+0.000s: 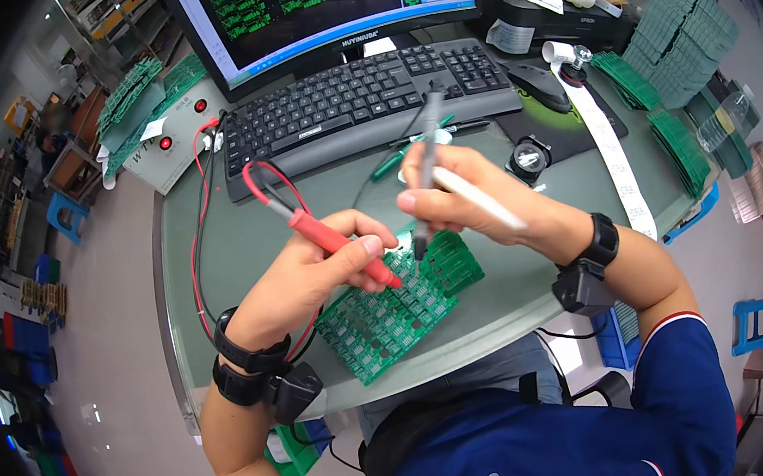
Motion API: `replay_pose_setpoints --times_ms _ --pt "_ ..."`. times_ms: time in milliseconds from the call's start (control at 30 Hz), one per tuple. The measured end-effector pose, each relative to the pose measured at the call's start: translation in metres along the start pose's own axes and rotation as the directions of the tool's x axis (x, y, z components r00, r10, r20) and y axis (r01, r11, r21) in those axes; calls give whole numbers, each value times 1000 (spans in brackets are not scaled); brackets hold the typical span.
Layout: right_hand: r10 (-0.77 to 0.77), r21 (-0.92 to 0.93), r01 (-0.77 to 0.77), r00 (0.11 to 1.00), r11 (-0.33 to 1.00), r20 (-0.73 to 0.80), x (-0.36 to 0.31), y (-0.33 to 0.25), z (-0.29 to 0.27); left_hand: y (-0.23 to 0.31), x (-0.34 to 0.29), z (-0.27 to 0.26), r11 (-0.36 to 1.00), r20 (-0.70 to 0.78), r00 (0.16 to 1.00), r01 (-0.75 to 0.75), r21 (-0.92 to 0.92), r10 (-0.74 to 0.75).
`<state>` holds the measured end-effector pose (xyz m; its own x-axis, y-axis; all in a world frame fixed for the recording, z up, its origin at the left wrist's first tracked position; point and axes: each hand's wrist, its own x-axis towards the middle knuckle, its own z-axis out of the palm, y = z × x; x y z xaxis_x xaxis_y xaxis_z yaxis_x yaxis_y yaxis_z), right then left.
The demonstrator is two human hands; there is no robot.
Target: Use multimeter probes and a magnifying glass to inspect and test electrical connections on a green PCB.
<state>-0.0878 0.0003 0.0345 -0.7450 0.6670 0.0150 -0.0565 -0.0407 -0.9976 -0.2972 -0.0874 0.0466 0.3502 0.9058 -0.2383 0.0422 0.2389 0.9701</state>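
My left hand [298,279] is closed around a red test probe [330,236]. Its tip points down at a green circuit board [368,332] with rows of repeated small patterns; whether it touches, I cannot tell. In my right hand [491,175] is a dark grey test probe [429,145], slightly blurred, its black lower end over the board's upper part. A white pen-like stick [480,198] is also held across the same hand. Another green board [461,265] lies by the first one's right edge, partly hidden.
A keyboard [367,100] and monitor [330,11] stand at the back. Red and black leads run from a white tester box [176,143] on the left. On the right are a mouse [540,86], a paper label strip [610,158] and stacked green boards [679,21]. Pens [392,162] lie before the keyboard.
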Motion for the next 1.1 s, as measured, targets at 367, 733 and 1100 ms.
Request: replay_pose_setpoints --times_ms 367,733,1100 --pt "43 -162 -46 999 986 -24 -7 37 -23 -21 11 -6 996 -114 993 -32 -83 22" --pt "65 -219 -68 998 973 -24 -8 34 -21 -24 14 -6 997 -132 991 -35 -74 25" --pt "37 -277 -45 999 960 -33 -9 31 -19 -25 15 -6 997 -129 992 -23 -67 14"
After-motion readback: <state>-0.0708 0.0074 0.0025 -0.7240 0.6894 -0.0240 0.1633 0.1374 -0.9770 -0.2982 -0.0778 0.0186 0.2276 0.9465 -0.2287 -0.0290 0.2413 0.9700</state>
